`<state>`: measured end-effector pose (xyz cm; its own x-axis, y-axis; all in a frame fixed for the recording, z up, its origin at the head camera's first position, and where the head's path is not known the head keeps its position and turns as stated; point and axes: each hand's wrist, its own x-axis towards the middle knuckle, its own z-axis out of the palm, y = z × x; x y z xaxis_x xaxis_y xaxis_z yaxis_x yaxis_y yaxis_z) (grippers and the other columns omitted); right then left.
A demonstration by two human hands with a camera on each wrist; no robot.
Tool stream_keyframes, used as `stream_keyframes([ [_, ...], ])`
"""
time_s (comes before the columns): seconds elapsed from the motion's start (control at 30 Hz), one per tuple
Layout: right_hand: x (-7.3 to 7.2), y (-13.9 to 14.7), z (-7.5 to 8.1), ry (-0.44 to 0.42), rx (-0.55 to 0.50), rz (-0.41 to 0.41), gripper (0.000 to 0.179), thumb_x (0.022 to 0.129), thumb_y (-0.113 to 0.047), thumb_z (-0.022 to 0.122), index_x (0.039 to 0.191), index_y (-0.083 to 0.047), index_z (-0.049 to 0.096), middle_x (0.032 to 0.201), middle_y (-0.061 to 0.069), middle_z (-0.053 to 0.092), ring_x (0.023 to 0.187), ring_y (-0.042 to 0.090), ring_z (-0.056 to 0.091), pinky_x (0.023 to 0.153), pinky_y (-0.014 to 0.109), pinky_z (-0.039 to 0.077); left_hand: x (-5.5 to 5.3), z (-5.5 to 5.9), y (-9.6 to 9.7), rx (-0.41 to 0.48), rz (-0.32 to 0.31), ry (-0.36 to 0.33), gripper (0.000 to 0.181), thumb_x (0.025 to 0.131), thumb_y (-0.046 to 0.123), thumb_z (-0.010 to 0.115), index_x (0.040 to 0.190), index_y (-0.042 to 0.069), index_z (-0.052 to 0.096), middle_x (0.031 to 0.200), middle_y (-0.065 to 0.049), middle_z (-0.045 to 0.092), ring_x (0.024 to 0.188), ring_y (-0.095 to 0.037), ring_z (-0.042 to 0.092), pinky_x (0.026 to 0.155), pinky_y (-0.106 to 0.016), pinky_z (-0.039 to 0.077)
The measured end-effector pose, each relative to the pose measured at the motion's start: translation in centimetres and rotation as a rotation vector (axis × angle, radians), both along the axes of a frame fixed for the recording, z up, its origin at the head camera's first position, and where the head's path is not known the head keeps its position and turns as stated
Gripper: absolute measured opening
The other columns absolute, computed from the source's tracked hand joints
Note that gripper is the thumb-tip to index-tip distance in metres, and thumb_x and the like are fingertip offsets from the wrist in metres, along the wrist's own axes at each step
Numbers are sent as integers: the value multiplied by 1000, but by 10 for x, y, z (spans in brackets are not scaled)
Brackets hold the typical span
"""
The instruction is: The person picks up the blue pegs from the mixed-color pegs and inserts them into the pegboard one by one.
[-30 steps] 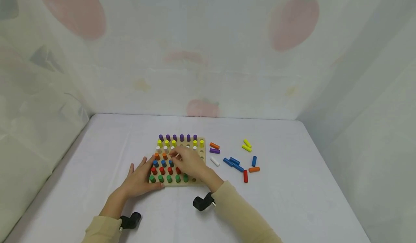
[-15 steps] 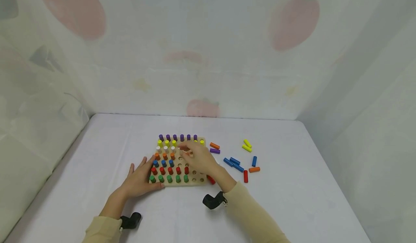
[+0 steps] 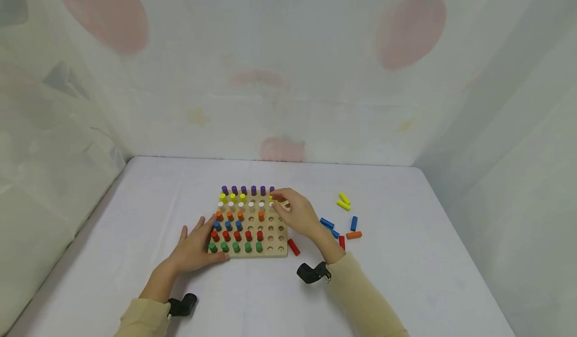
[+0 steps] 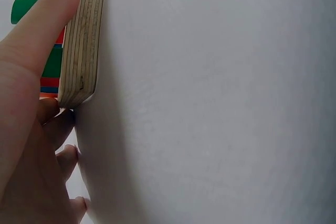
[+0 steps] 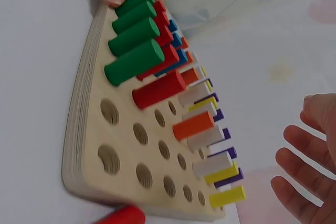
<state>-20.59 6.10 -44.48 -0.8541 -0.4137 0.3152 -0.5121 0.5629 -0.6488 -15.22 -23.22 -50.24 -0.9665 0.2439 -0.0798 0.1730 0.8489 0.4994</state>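
A wooden pegboard (image 3: 276, 253) lies on the table with rows of coloured pegs standing in its holes. At its near left corner is my left hand (image 3: 193, 250), thumb along the front edge and fingers spread by the left side; the thumb (image 4: 50, 27) touches the edge in the left wrist view. My right hand (image 3: 299, 214) hovers over the board's right side near a yellow peg (image 5: 227, 196), its fingers apart and nothing seen between them. A lone orange peg (image 3: 261, 216) stands in the orange row, past one bare hole.
A loose red peg (image 3: 293, 247) lies against the board's right side. Farther right lie blue pegs (image 3: 326, 223), yellow pegs (image 3: 344, 205), an orange peg (image 3: 354, 235) and another red peg (image 3: 341, 242). Printed cloth walls (image 3: 360, 126) stand around the table.
My right hand has moved to the right across the board, uncovering the lone orange peg and the white row. It now hides loose pegs beside the board. My left hand stays put.
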Motion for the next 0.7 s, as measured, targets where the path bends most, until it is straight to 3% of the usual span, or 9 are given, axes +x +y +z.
stream_keyframes([
  [0.37, -4, 26, -9, -37, 67, -39, 32, 89, -19, 61, 120, -11, 56, 108, 3, 62, 94, 17, 61, 81, 31, 53, 1, 2, 1, 10, 3, -15, 114, 62, 62, 73, 147, 7, 21, 147, -20, 31, 138, -43, 13, 102, -69, -2],
  [0.7, -4, 49, -16, 1, 133, -61, 31, 86, -22, 65, 116, -14, 59, 103, 1, 63, 86, 13, 58, 73, 25, 51, 0, 0, 0, 9, 3, -11, 115, 62, 64, 72, 147, 7, 21, 147, -19, 31, 138, -43, 13, 102, -69, -2],
])
